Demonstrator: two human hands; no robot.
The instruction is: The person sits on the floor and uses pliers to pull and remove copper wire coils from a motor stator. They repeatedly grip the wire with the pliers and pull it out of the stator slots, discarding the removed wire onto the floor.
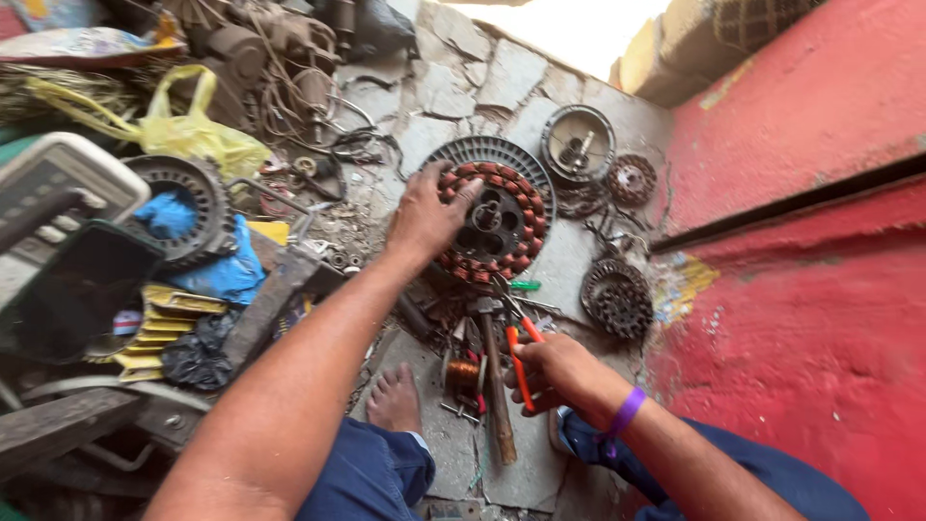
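My left hand [424,214] rests on the left rim of a round motor stator with red-brown copper windings [502,227], lying on the stone floor on a grey finned disc. My right hand [558,371], with a purple band at the wrist, grips orange-handled pliers [522,359] whose jaws point up toward the stator's near edge. A hammer with a wooden handle [497,386] and a small spool of copper wire [463,374] lie just left of the right hand. My bare foot [395,397] sits beside them.
Other round motor parts lie on the floor: one at the back [578,145], a small rusty one [632,179], a dark one [617,297]. A green screwdriver [526,286] lies nearby. Scrap, a yellow bag [193,130] and blue cloth pile up left. A red wall [820,289] stands right.
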